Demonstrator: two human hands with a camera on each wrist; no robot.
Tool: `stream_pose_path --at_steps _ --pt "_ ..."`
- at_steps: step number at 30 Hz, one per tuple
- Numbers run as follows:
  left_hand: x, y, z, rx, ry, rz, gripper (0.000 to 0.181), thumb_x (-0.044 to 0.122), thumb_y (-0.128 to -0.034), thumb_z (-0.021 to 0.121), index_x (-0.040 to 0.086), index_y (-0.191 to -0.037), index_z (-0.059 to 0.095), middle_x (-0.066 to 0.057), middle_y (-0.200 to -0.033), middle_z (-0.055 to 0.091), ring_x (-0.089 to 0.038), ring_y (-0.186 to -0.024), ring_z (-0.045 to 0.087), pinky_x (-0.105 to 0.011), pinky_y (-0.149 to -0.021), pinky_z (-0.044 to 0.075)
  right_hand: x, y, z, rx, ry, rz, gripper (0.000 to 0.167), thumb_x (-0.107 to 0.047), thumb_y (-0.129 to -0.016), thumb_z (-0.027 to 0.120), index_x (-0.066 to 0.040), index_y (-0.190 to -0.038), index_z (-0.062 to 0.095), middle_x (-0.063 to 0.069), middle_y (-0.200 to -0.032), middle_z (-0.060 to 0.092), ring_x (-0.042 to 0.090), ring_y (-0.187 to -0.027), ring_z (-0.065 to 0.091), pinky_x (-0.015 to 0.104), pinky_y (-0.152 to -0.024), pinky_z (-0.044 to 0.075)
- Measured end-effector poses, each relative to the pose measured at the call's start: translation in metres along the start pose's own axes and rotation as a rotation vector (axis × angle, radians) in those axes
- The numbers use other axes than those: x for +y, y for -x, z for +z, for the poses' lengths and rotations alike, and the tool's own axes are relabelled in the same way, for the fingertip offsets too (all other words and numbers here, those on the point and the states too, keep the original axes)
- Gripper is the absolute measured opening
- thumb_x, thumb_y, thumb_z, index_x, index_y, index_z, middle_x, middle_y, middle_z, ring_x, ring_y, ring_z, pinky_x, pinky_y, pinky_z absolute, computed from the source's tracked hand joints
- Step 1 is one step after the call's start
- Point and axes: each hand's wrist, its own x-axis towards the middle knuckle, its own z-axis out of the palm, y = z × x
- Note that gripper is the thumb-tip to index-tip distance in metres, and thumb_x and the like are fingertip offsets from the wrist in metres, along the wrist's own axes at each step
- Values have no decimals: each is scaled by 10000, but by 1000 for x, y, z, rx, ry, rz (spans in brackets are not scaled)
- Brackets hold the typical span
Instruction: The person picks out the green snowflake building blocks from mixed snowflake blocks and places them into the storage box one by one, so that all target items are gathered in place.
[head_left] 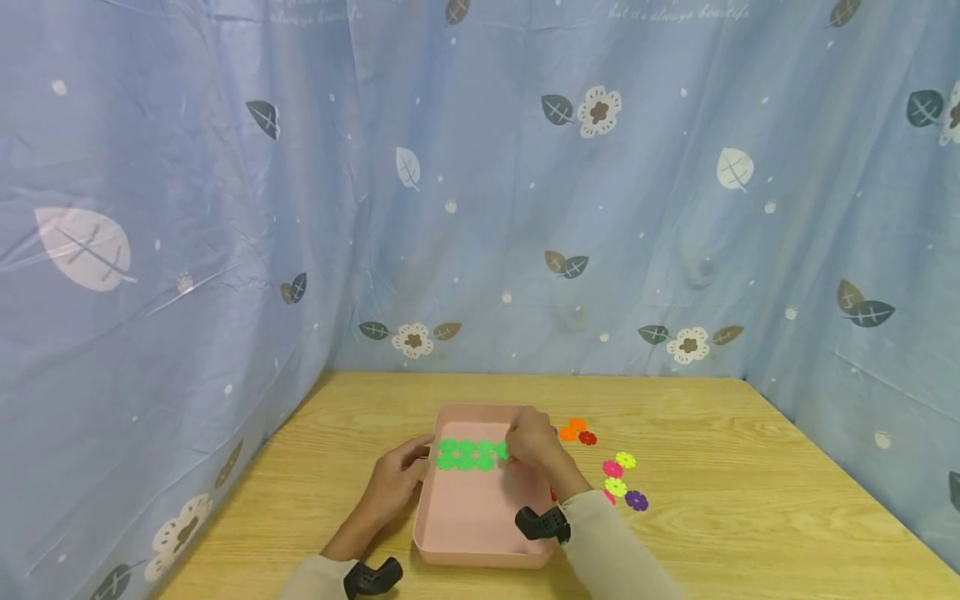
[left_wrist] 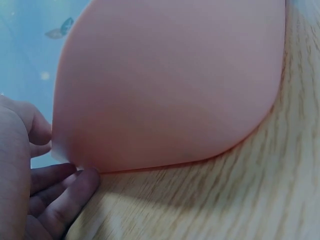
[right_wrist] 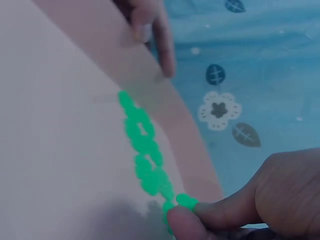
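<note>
A pink tray [head_left: 480, 517] stands on the table with green plastic flower-shaped discs [head_left: 466, 455] laid in two rows across its far half. Inside the tray, my right hand [head_left: 534, 437] is at the right end of these rows. Thumb and finger pinch a green flower-shaped disc [right_wrist: 186, 201] in the right wrist view, beside another green disc partly hidden by the thumb. At the tray's left side is my left hand [head_left: 397, 477]; its fingertips [left_wrist: 84, 182] touch the outer wall low down, near the tabletop.
Right of the tray lie loose discs: orange discs [head_left: 573, 428], a red disc [head_left: 588, 438], yellow discs [head_left: 626, 460], a pink disc [head_left: 612, 469] and a purple disc [head_left: 637, 501]. The right arm partly covers this group. Blue patterned curtains [head_left: 480, 192] surround the wooden table [head_left: 720, 500].
</note>
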Motion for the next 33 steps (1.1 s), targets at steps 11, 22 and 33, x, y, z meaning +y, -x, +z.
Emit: stream_pose_path --at_steps 11,22,33 --pt "15 4 5 43 21 -37 420 6 -994 515 -39 -1409 556 -274 -1223 660 -377 -979 694 -283 -658 597 -1 3 12 70 82 61 351 141 -794 634 -81 -598 446 -9 -462 376 114 -331 528 200 -327 413" --pt "9 -1 5 37 21 -46 426 36 -1001 518 -24 -1421 551 -249 -1227 663 -366 -996 693 -300 -675 606 0 5 14 125 120 16 282 122 -752 708 22 -889 483 115 -696 520 293 -517 583 284 -421 503" --pt "3 1 -1 -50 11 7 456 104 -1023 503 -12 -1464 503 -248 -1264 652 -301 -989 711 -287 -711 610 -1 1 16 122 191 29 233 152 -714 714 -1 -745 541 77 -725 528 234 -628 476 365 -633 475"
